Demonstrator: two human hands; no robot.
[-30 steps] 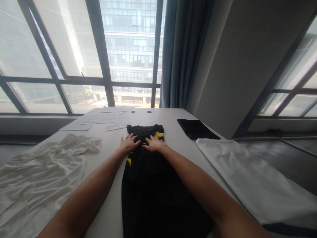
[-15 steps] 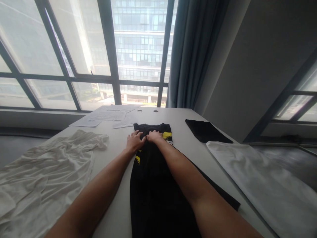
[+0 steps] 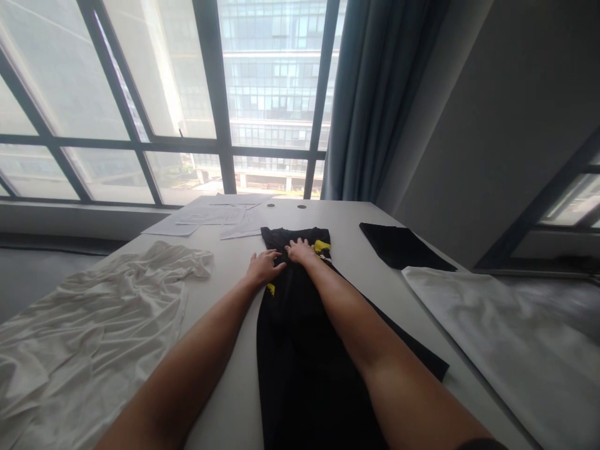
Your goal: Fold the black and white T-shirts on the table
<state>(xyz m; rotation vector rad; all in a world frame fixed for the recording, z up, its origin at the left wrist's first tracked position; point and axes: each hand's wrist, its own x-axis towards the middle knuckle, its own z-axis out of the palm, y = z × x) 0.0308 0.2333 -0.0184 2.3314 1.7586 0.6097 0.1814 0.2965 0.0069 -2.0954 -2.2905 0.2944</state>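
A long black garment (image 3: 300,350) with yellow printed patches lies lengthwise on the white table, its gathered far end toward the window; I cannot tell its exact kind. My left hand (image 3: 265,267) rests on its left edge near that end, palm down, fingers apart. Just right of it and slightly farther away, my right hand (image 3: 300,250) lies on the cloth with spread fingers, beside a yellow patch. Both hands touch the garment without gripping it. A narrower black part sticks out at the right from under my right forearm.
Rumpled white cloth (image 3: 135,312) covers the table's left side. Paper sheets (image 3: 206,215) lie at the back left. A folded black cloth (image 3: 403,247) and a larger white cloth (image 3: 497,325) are on the right. Behind the table (image 3: 337,215) are windows and a curtain (image 3: 365,106).
My right hand has slid slightly forward on the garment, and its fingers have spread out. My left hand stays near the left edge. The whole view has shifted a little.
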